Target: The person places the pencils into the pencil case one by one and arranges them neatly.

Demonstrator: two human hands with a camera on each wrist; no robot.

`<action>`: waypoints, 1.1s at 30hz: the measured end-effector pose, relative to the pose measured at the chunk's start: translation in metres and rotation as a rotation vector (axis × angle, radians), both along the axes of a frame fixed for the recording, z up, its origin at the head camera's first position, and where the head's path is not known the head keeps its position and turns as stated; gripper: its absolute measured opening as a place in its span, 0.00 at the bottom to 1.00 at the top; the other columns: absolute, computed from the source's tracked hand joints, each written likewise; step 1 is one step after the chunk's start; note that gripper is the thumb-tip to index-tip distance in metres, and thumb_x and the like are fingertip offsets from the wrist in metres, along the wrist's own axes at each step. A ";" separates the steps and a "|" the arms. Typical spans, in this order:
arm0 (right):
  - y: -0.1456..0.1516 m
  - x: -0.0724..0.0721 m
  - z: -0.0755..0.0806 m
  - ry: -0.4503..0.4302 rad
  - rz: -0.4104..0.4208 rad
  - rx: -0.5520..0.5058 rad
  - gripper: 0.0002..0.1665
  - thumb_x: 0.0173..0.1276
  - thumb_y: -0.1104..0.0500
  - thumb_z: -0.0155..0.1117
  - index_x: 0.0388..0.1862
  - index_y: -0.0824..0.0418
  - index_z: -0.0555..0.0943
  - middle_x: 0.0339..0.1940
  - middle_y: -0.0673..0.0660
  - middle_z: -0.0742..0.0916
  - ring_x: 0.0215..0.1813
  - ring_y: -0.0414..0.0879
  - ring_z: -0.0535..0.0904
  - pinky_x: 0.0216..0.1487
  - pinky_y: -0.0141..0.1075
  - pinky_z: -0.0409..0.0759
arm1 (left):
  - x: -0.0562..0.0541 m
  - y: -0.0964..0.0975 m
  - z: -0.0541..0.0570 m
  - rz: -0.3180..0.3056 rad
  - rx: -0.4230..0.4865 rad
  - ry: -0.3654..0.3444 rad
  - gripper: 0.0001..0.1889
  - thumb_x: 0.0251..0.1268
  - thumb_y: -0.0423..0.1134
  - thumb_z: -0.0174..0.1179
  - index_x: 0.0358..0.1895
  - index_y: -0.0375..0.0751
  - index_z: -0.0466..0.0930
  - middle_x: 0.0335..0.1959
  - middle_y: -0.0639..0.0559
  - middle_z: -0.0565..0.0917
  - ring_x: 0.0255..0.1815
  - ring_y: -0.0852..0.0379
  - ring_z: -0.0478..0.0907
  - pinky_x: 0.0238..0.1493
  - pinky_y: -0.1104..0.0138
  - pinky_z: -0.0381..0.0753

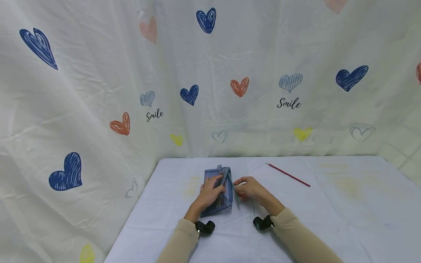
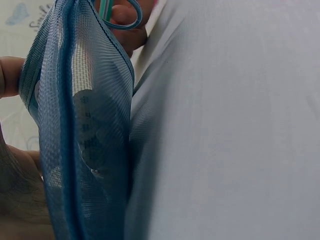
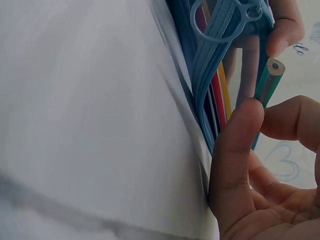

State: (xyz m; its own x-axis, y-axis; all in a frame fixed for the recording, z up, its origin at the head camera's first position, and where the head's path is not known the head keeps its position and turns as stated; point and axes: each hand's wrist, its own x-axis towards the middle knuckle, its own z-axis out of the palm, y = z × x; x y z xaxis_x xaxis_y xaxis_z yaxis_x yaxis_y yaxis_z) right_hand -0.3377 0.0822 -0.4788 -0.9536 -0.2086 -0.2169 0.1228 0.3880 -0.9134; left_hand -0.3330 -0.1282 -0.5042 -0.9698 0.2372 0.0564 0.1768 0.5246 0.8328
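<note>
A blue mesh pencil case (image 1: 213, 208) lies on the white-covered table, its zip side turned to the right and gaping. My left hand (image 1: 210, 191) holds the case at the edge of its opening, as the right wrist view shows. Between the thumb and finger of my right hand (image 1: 250, 189) is a green pencil (image 3: 270, 84), pinched close to its flat end, right at the mouth of the case. Red and yellow pencils (image 3: 223, 90) show inside the opening. A round blue zip pull (image 3: 194, 22) hangs beside it. Through the mesh (image 2: 102, 115) a pale and dark object shows blurred.
A slim red stick (image 1: 288, 174) with a pale tip lies at the back of the table (image 1: 329, 226), to the right of my right hand. Behind the table hangs a white cloth (image 1: 263, 47) printed with hearts. A dark camera sits on each wrist.
</note>
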 end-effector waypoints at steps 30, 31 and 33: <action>-0.023 0.000 0.000 -0.099 -0.037 -0.185 0.25 0.66 0.65 0.65 0.61 0.70 0.75 0.35 0.58 0.86 0.29 0.43 0.83 0.33 0.33 0.86 | 0.001 0.002 0.001 0.003 -0.002 0.014 0.37 0.61 0.52 0.56 0.77 0.52 0.66 0.81 0.47 0.64 0.86 0.33 0.37 0.79 0.34 0.32; -0.023 0.000 -0.001 -0.098 -0.034 -0.193 0.25 0.66 0.66 0.65 0.61 0.70 0.74 0.34 0.59 0.86 0.29 0.43 0.83 0.33 0.33 0.86 | 0.001 0.002 0.001 0.002 -0.002 0.013 0.38 0.60 0.52 0.56 0.77 0.52 0.66 0.81 0.47 0.63 0.86 0.33 0.37 0.79 0.34 0.32; -0.023 0.002 -0.001 -0.091 -0.021 -0.195 0.25 0.65 0.67 0.64 0.60 0.71 0.75 0.33 0.59 0.86 0.30 0.43 0.84 0.33 0.34 0.86 | 0.002 0.002 0.001 0.001 -0.002 0.016 0.38 0.60 0.53 0.56 0.77 0.52 0.66 0.81 0.46 0.63 0.86 0.33 0.37 0.79 0.34 0.32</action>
